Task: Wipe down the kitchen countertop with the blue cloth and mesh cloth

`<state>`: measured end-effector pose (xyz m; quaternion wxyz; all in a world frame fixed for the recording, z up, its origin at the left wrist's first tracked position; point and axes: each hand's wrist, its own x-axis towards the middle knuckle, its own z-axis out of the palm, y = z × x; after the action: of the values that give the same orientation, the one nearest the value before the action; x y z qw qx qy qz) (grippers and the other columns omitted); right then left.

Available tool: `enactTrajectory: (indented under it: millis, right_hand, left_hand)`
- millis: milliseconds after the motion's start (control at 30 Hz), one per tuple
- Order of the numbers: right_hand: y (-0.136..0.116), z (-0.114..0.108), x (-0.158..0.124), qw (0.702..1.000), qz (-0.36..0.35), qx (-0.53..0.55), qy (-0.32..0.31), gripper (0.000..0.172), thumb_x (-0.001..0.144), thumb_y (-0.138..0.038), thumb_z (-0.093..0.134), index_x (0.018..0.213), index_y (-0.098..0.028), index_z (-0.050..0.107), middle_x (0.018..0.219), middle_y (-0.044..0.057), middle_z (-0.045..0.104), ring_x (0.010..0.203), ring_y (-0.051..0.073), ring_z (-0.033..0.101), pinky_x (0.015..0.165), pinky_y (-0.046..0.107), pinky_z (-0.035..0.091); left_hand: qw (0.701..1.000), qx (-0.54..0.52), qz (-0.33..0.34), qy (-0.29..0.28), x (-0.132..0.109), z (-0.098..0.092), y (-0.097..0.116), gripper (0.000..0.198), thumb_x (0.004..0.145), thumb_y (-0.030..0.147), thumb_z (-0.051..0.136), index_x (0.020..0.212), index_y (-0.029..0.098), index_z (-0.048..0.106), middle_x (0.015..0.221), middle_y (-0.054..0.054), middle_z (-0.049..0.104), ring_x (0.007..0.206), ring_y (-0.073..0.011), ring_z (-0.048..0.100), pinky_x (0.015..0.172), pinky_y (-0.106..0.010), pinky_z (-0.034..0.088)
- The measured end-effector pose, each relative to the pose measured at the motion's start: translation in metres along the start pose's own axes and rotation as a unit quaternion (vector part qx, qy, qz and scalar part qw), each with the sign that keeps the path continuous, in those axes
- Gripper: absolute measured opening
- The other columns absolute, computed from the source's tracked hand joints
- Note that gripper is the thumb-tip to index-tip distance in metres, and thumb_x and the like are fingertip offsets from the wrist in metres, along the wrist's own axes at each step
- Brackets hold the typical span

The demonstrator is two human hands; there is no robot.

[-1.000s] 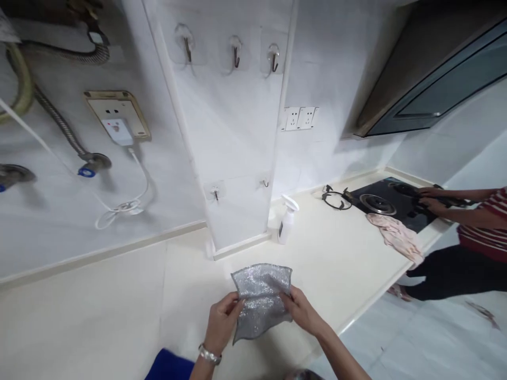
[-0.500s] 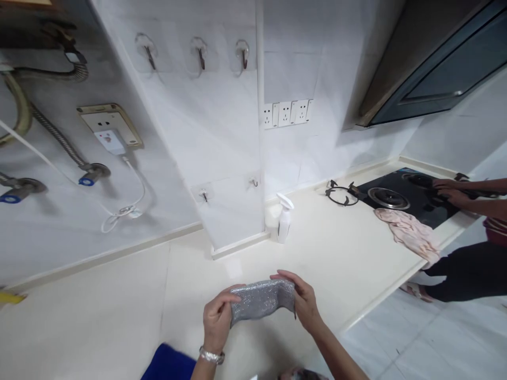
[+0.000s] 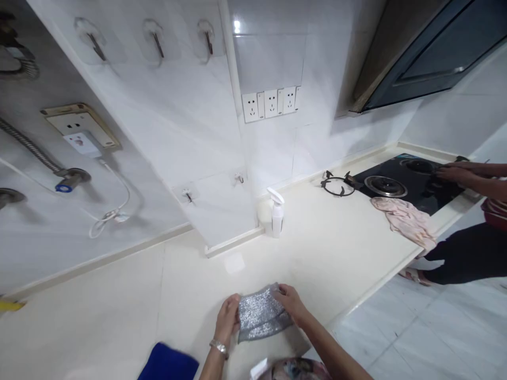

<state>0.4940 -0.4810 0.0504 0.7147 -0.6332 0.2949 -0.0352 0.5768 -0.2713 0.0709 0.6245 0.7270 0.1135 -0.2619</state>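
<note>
My left hand point(image 3: 227, 319) and my right hand point(image 3: 291, 303) both grip a folded silver mesh scouring cloth point(image 3: 262, 314), one on each side, holding it just above the cream countertop point(image 3: 119, 274). A left wrist bracelet point(image 3: 219, 347) shows on my arm. Nearest my left forearm lies a blue cloth point(image 3: 168, 363) at the bottom edge of the view. A patterned item with a white corner point(image 3: 295, 370) sits below my right forearm, partly cut off.
A person's hands point(image 3: 455, 173) work on a black gas hob point(image 3: 412, 184) at the far right, beside a pink rag point(image 3: 404, 221) and a loose burner grate point(image 3: 337, 184). A white spray bottle point(image 3: 277, 214) stands against the wall, below wall sockets point(image 3: 270, 104).
The view has swung, and the silver cloth has gone from a stretched strip to a tighter fold, lower down between my hands. The patterned item has come into view at the bottom.
</note>
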Motion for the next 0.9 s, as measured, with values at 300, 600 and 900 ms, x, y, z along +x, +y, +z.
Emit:
enactTrajectory:
  millis: [300,600,900]
  right_hand:
    - [-0.008,-0.005,0.028,0.958,-0.165,-0.216,0.095,0.008,0.084,-0.033,0.065,0.091,-0.029,0.066,0.085,0.006,0.068,0.087,0.025,0.063,0.081,0.034,0.044]
    - [-0.023,0.021,0.011,0.938,-0.229,-0.254,-0.060,0.031,0.085,-0.038,0.069,0.113,-0.026,0.067,0.101,0.006,0.071,0.094,0.025,0.064,0.089,0.037,0.049]
    - [0.019,0.011,-0.006,0.857,-0.348,-0.334,-0.178,0.059,0.090,-0.024,0.058,0.149,-0.025,0.052,0.159,0.008,0.045,0.150,0.030,0.034,0.127,0.057,0.020]
  left_hand:
    - [0.999,0.021,0.013,-0.043,0.013,0.032,-0.013,0.064,0.063,0.043,0.087,0.116,0.020,0.060,0.081,-0.002,0.073,0.071,-0.0185,0.069,0.068,-0.037,0.062]
    - [0.996,0.022,0.082,-0.025,0.010,-0.005,-0.021,0.091,0.061,0.077,0.074,0.128,0.018,0.055,0.133,-0.022,0.067,0.107,-0.0285,0.072,0.094,-0.044,0.062]
    - [0.952,0.215,0.181,0.122,0.013,-0.064,-0.030,0.064,0.086,0.061,0.049,0.137,0.023,0.056,0.151,-0.012,0.057,0.144,-0.0291,0.047,0.125,-0.050,0.032]
